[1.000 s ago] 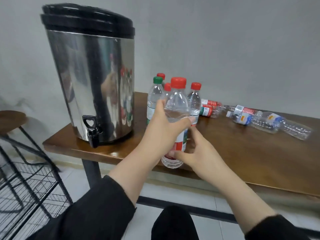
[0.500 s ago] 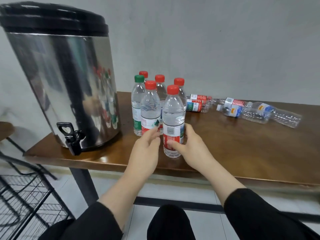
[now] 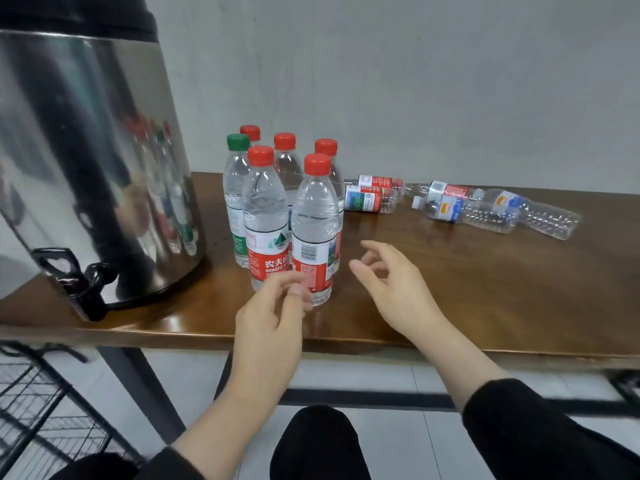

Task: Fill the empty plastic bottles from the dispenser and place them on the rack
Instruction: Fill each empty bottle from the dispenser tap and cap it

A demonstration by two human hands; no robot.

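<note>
Hands hover loose, holding nothing: left hand just before the nearest bottle, right hand beside it.

bench: brown wood, dark metal legs
wall: pale grey, behind the bench's far edge
floor: light tiles

Chinese characters "农夫山" and, beneath them, the Latin letters "NONGFU S", cut off at the edge, can be read in white on the red label of the front left bottle. A barcode, without legible digits, is printed on the label of the front right bottle. Print on the labels of the lying bottles is too small to be read.
</note>
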